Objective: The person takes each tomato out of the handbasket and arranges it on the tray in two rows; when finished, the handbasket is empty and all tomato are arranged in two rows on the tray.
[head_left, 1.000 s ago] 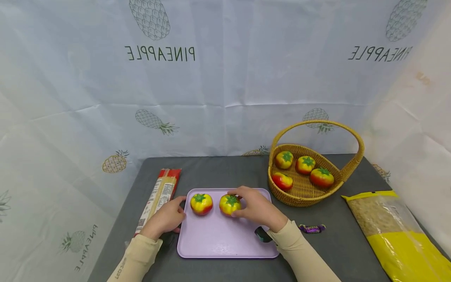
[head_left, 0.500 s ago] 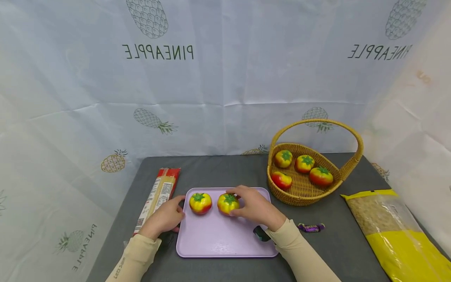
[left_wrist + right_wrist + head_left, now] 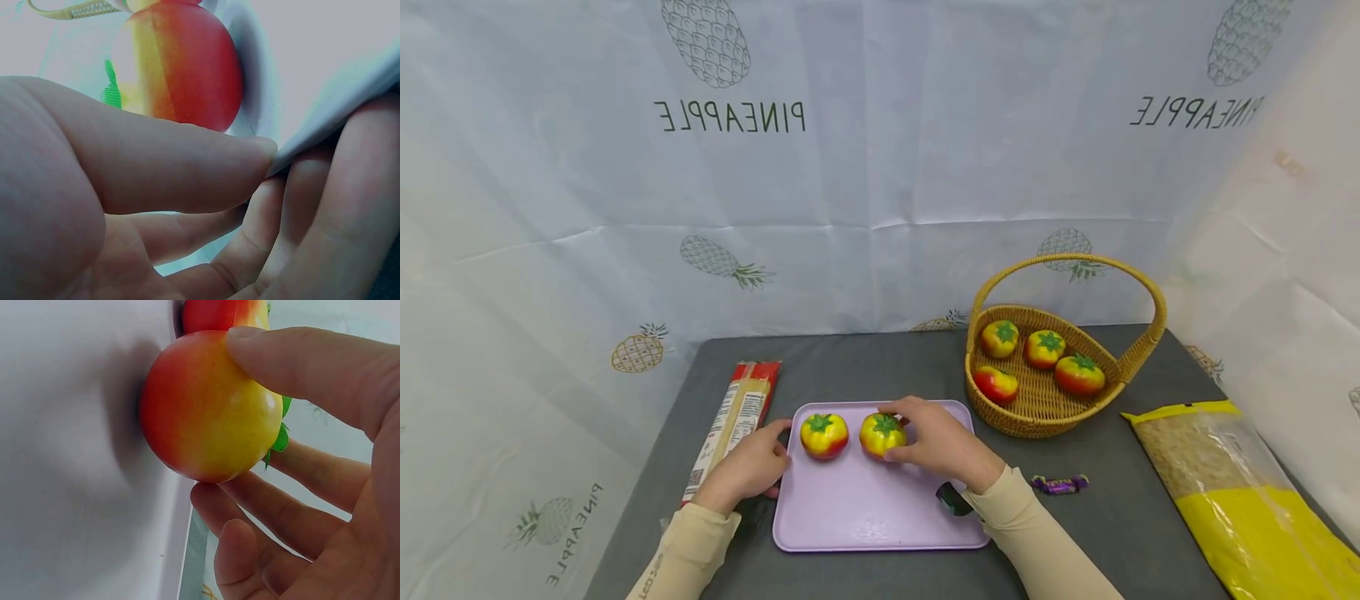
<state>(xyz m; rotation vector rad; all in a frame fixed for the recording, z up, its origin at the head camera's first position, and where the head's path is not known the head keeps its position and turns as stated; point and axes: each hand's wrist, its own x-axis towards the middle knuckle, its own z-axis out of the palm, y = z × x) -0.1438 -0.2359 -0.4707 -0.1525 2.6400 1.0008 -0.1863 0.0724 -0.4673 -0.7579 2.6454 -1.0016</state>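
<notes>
A lilac tray (image 3: pixel 880 517) lies on the dark table with two red-and-yellow persimmons with green leafy tops on it. My left hand (image 3: pixel 748 467) grips the tray's left rim; in the left wrist view the thumb (image 3: pixel 187 162) lies on the rim and fingers reach beneath it. The left persimmon (image 3: pixel 824 437) sits near that hand, untouched. Around the right persimmon (image 3: pixel 880 438) my right hand (image 3: pixel 943 442) curls, thumb on its near side and fingertips at the far side. The right wrist view shows this persimmon (image 3: pixel 206 412) close to the tray surface.
Right of the tray stands a wicker basket (image 3: pixel 1037 427) with a tall handle, holding several red-and-yellow fruits. A purple-wrapped candy (image 3: pixel 1060 484) and a yellow bag (image 3: pixel 1255 517) lie at the right. A red-ended pasta packet (image 3: pixel 733 425) lies left, beside my left hand.
</notes>
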